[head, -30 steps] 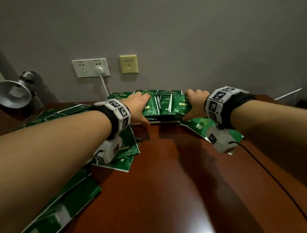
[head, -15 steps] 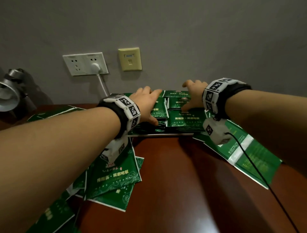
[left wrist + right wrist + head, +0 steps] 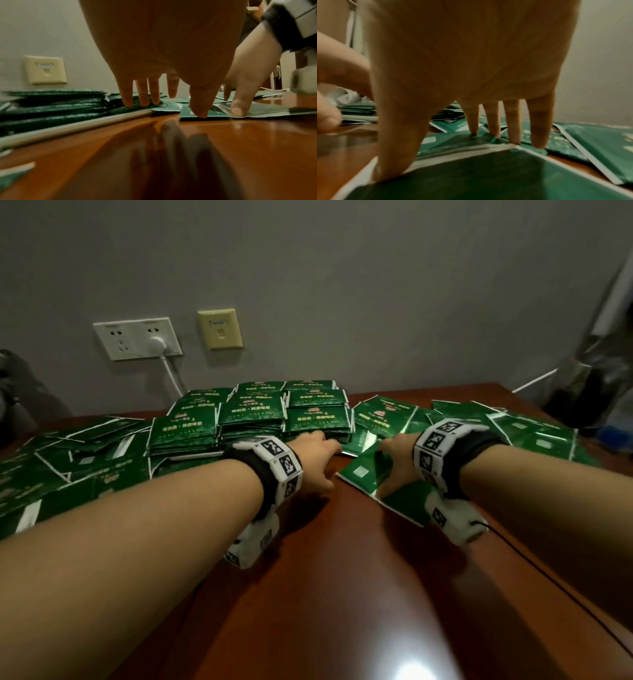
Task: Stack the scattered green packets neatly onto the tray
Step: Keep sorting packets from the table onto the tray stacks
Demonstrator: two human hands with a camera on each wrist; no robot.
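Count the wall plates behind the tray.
2: a white socket plate on the left, with a plug in it, and a beige plate just right of it. Nothing appears to hide another.

My arms are bare. Each wrist wears a black band (image 3: 255, 470) with white blocks (image 3: 281, 462) showing black square patterns.

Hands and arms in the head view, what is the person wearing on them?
Both forearms are bare, with no sleeves. Each wrist carries a black band faced with white blocks printed with black square code markers. A white camera housing hangs under each wrist, also bearing a marker. A thin black cable trails from the right one. The left hand and right hand are ungloved.
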